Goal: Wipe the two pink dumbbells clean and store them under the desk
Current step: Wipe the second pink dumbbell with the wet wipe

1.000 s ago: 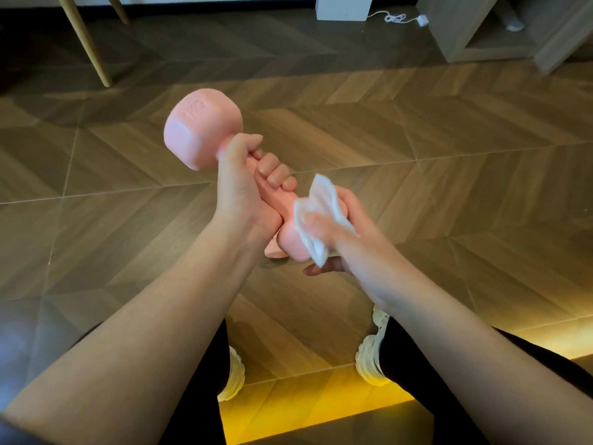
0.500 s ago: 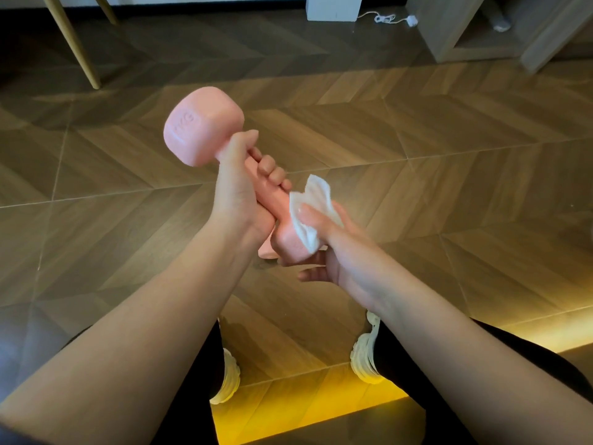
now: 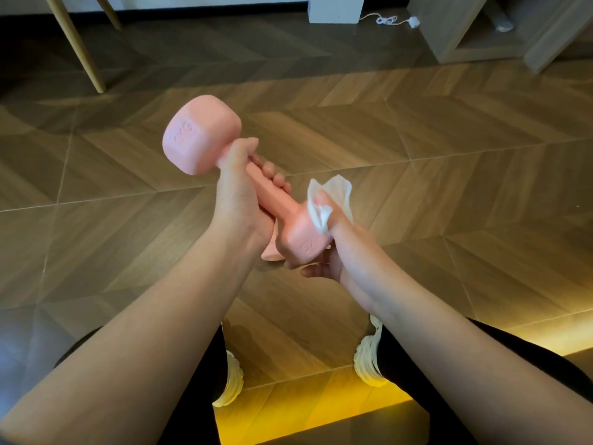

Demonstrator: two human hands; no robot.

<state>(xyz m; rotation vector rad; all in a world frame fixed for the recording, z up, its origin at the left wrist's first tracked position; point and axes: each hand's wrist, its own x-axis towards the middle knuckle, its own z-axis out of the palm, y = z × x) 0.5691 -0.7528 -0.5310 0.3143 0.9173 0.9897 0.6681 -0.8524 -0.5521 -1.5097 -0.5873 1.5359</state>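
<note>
The wipe would go best if the pink dumbbell (image 3: pixel 272 200) were turned so the white tissue (image 3: pixel 324 203) meets every face of its near head; the dumbbell is held tilted above the floor (image 3: pixel 449 187); the left hand (image 3: pixel 239 194) curls tight round the shaft; the right hand (image 3: pixel 333 252) cups the near head, its thumb pinning the tissue there.

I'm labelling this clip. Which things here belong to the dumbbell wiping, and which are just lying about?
In the job: pink dumbbell, white wipe, left hand on its handle, right hand holding the wipe.
Lying about: white cable, wooden leg, shelf unit.
</note>
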